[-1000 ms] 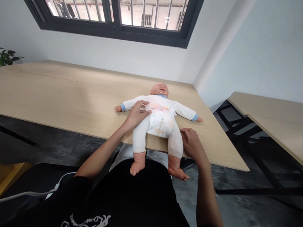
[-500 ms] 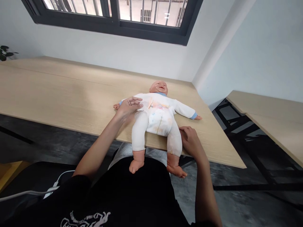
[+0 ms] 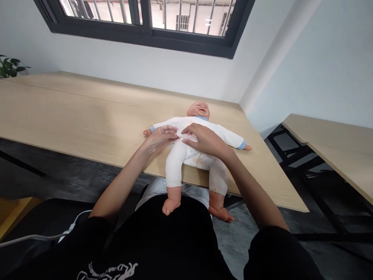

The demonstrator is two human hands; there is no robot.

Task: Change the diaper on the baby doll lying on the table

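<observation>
At the far end of a long, pale wood-grain table [image 3: 87,109], beneath a black-framed window [image 3: 145,27] with metal bars beyond the glass, a flesh-toned plastic baby doll [image 3: 199,110] lies on its back. It wears a white long-sleeved suit [image 3: 210,134] with pale blue cuffs, its arms flung out to either side and its head pointing towards the wall. The doll's white padded legs [image 3: 175,165] run over the table's front edge, so both bare plastic feet [image 3: 171,206] dangle past it, just in front of the person's black printed T-shirt [image 3: 151,241].

The person's two bare hands meet at the doll's middle. The left hand [image 3: 160,139] lies across the suit near the doll's right hip, its fingers extended towards the centre; whether they are pinching the white fabric I cannot tell. The right hand [image 3: 205,140] is open and flat, its fingers [image 3: 189,139] pressed on the doll's belly, gripping nothing that I can make out. The fingertips of the two hands are almost touching.

A white cable [image 3: 37,238] trails across the dark shape at the lower left, a leafy green plant [image 3: 10,68] pokes in at the far left of the table, and a second wooden table [image 3: 329,144] stands off to the right, over a grey floor [image 3: 247,249]
</observation>
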